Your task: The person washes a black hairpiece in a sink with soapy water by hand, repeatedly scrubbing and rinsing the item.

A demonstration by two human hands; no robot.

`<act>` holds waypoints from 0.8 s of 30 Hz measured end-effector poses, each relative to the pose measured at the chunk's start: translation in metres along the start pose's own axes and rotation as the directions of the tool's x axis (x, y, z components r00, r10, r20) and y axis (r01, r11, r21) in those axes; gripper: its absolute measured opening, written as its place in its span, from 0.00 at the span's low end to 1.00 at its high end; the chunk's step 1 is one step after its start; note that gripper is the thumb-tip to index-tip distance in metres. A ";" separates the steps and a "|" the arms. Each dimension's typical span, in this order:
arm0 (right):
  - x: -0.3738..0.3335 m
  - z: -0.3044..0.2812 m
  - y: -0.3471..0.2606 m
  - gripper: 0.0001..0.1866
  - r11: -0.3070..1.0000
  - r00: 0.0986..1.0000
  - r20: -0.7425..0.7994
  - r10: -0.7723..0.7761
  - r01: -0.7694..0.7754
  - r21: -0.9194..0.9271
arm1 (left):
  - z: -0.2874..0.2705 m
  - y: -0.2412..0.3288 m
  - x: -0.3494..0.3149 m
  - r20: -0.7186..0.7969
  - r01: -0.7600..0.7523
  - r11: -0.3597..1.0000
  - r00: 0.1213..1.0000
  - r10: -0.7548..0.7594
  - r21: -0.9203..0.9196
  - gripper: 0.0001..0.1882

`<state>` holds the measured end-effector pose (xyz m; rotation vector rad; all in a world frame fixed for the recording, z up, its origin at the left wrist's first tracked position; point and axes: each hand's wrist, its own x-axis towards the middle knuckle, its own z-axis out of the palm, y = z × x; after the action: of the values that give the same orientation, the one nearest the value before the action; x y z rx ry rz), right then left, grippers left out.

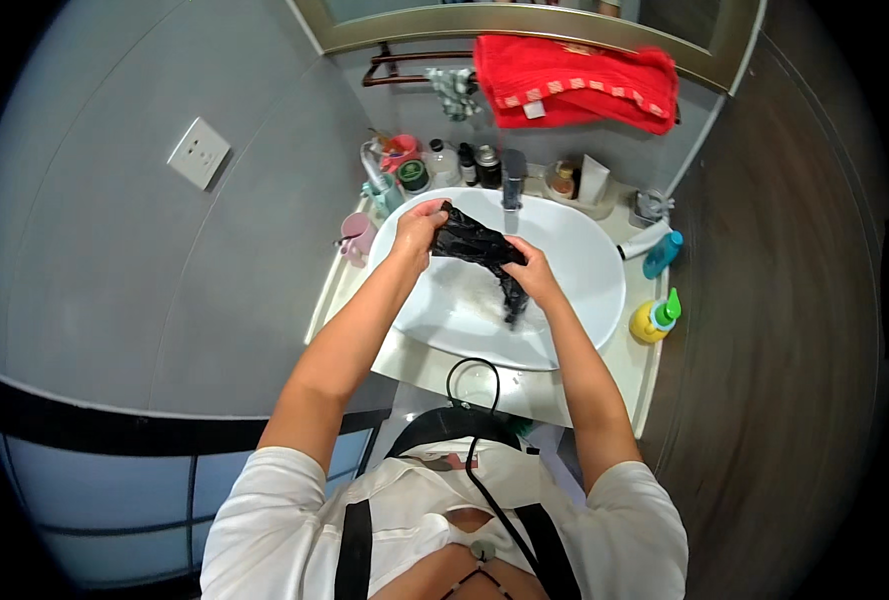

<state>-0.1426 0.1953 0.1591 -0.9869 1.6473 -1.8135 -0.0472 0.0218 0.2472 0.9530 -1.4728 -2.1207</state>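
Observation:
My left hand (417,225) and my right hand (532,270) both grip a wet black cloth (476,242), stretched between them over a white oval sink (585,250). One end of the cloth hangs down from my right hand into the basin. A chrome tap (514,182) stands at the sink's back rim, just beyond the cloth.
Several bottles and jars (465,165) line the counter behind the sink. A pink cup (357,234) stands at the left, a yellow bottle with a green top (653,318) and a blue bottle (662,253) at the right. A red towel (575,82) hangs on a rail under the mirror. A wall socket (199,152) is on the grey wall at left.

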 end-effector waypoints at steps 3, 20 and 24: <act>0.012 0.004 -0.019 0.17 0.995 0.998 0.005 0.070 -0.070 0.072 | -0.017 -0.005 0.001 -0.065 -0.025 0.990 0.997 0.034 0.140 0.09; 0.063 0.060 -0.069 0.12 0.905 0.908 -0.016 0.418 -0.417 -0.087 | -0.075 -0.037 0.010 0.645 0.281 0.958 0.744 -0.176 -0.063 0.21; 0.078 0.075 -0.096 0.14 0.862 0.867 -0.112 0.486 -0.496 -0.106 | -0.079 -0.041 0.032 0.640 0.188 0.982 0.758 -0.125 -0.031 0.16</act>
<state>-0.1215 0.1022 0.2684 -0.4750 1.8788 -1.4261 -0.0102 -0.0362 0.1821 0.3154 -1.5943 -2.7896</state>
